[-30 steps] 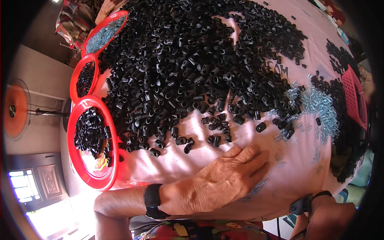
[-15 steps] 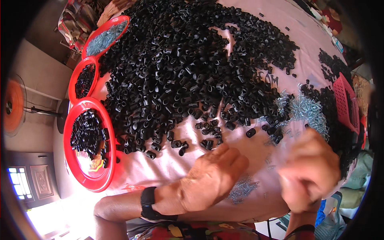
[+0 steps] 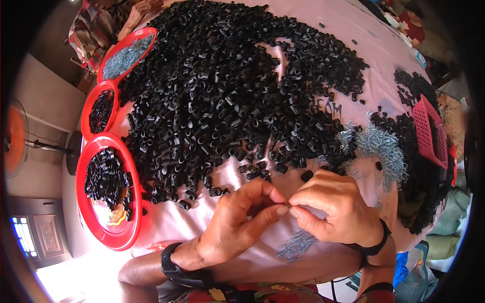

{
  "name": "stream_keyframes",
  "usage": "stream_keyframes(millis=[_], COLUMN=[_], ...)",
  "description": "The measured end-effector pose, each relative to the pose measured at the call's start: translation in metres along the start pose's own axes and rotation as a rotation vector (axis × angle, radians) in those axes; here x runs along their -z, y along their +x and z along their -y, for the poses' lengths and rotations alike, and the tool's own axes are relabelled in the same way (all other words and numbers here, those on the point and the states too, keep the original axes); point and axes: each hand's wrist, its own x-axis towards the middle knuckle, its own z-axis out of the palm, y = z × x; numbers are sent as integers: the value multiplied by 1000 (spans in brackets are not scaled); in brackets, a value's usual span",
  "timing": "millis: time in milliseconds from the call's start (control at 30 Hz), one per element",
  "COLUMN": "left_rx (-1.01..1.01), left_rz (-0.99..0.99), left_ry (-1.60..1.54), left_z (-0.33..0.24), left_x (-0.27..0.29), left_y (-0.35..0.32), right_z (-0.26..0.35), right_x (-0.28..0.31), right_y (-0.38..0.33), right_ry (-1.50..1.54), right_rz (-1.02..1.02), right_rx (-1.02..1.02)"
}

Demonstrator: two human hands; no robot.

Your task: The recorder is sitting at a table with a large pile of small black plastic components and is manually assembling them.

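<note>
My left hand (image 3: 247, 214) and my right hand (image 3: 336, 204) meet fingertip to fingertip over the near part of the cloth. Both are closed in a pinch; whatever sits between the tips is too small to make out. Just beyond them spreads a large heap of small black plastic cord-lock-like pieces (image 3: 202, 101), some showing round holes. Beneath my hands lies a small patch of thin metal springs (image 3: 297, 246). A bigger pile of springs (image 3: 381, 151) is beyond my right hand, with a few black pieces by it.
Along the left edge stand a large red plate (image 3: 134, 222) and a small red dish (image 3: 85, 121) of black parts, and a red tray (image 3: 152, 34) of springs. A pink basket (image 3: 429, 126) rests on black parts at right. Another person's hand (image 3: 144, 9) shows at far left.
My right hand has swung left from beside the spring pile to meet my left hand. The left hand has turned, and its thumb and finger now pinch at the right hand's tips.
</note>
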Motion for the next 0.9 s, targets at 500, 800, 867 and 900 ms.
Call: stream_keyframes(millis=[500,800,867,900], left_rx=[-936,-847,-803,-780], left_rz=[508,667,677,681], left_ry=[327,216,207,203], left_z=[-14,-22,-23,-24], left_x=[-42,-22,-13,-9], left_y=[76,69,61,57], right_z=[-19,-20,-19,-18], right_x=[-12,-17,-16,-15], right_y=[-8,-6,-7,-7], right_ry=[50,89,63,63], right_rz=[-188,-174,-167,-171], right_rx=[70,78,69,83])
